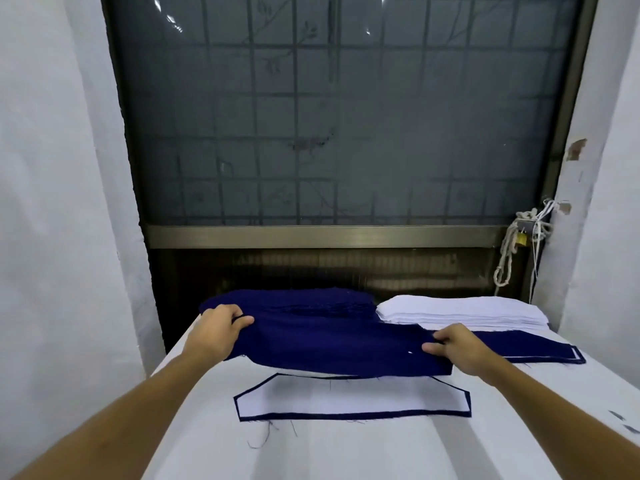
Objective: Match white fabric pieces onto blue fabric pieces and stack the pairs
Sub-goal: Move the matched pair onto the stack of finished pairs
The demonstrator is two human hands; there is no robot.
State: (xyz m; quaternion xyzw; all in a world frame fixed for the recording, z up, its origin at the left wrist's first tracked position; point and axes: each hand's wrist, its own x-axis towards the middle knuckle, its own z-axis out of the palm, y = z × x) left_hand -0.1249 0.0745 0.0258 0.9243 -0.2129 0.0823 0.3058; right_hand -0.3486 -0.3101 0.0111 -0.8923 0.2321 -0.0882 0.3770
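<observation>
While I watch from the head camera, the white-covered table runs between two white walls up to a window, with bare cloth nearest me. My left hand grips one end of a dark blue piece, fingers curled over it; my right hand pinches the other end. It hangs slack, slightly rumpled, above a white-on-blue pair. Behind lie a blue stack and a white stack, side by side.
</observation>
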